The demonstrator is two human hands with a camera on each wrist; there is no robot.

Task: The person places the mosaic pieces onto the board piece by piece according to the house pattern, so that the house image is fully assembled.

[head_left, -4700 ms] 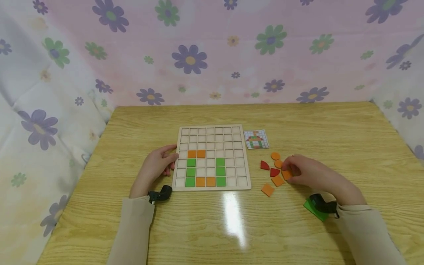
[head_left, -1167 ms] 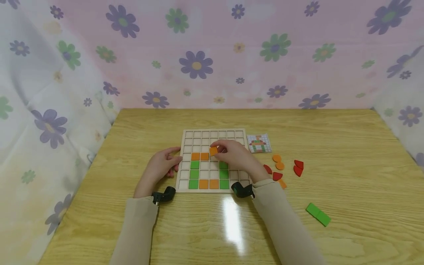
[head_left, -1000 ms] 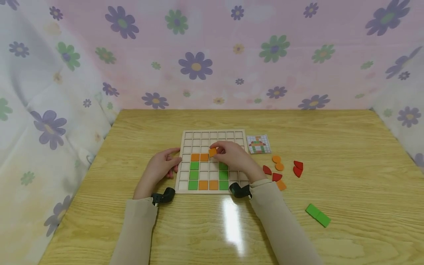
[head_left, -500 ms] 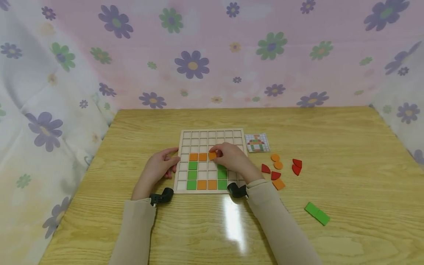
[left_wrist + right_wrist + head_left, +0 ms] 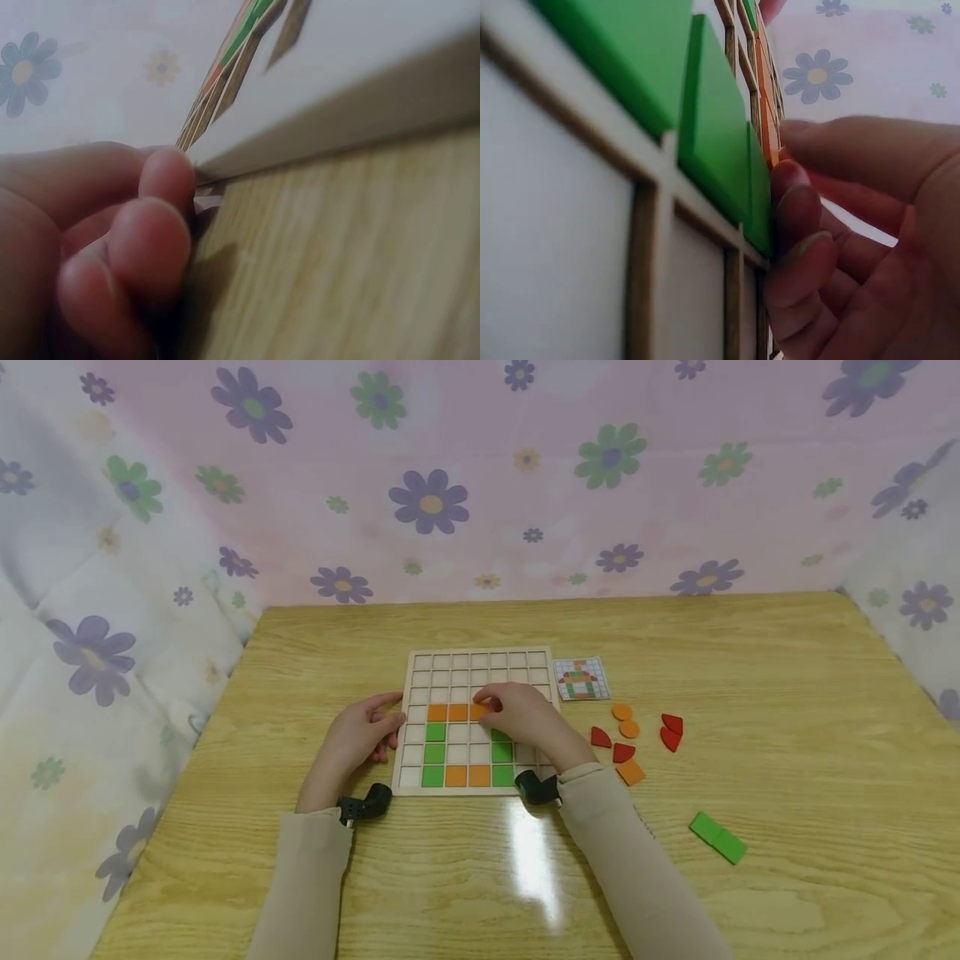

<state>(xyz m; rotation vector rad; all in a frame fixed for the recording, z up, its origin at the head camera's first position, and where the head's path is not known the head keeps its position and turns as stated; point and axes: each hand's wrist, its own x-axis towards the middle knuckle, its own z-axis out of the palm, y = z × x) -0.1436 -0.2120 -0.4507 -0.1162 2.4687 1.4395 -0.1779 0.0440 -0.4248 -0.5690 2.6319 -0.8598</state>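
A wooden grid board (image 5: pixel 453 792) lies on the table, with green and orange square tiles in several cells. My left hand (image 5: pixel 358 732) rests its thumb and fingertips against the board's left edge; in the left wrist view its other fingers (image 5: pixel 150 244) hang loosely bent beside that edge. Over the board, my right hand (image 5: pixel 525 718) pinches an orange square tile (image 5: pixel 477 712) at the right end of a row of orange tiles. The tile looks level with its neighbours, and the fingers hide part of it. Green tiles (image 5: pixel 716 135) stand close to the fingers in the right wrist view.
A pattern card (image 5: pixel 582 678) lies at the board's right. Nearby are orange discs (image 5: pixel 622 712), red quarter-circle tiles (image 5: pixel 601 737), a loose orange square (image 5: pixel 631 772) and two green squares (image 5: pixel 717 837). A flowered cloth (image 5: pixel 480 485) hangs behind the table.
My right hand picked an orange square from the loose tiles, carried it left to the board, and lowered it into the orange row. The left hand has stayed at the board's edge.
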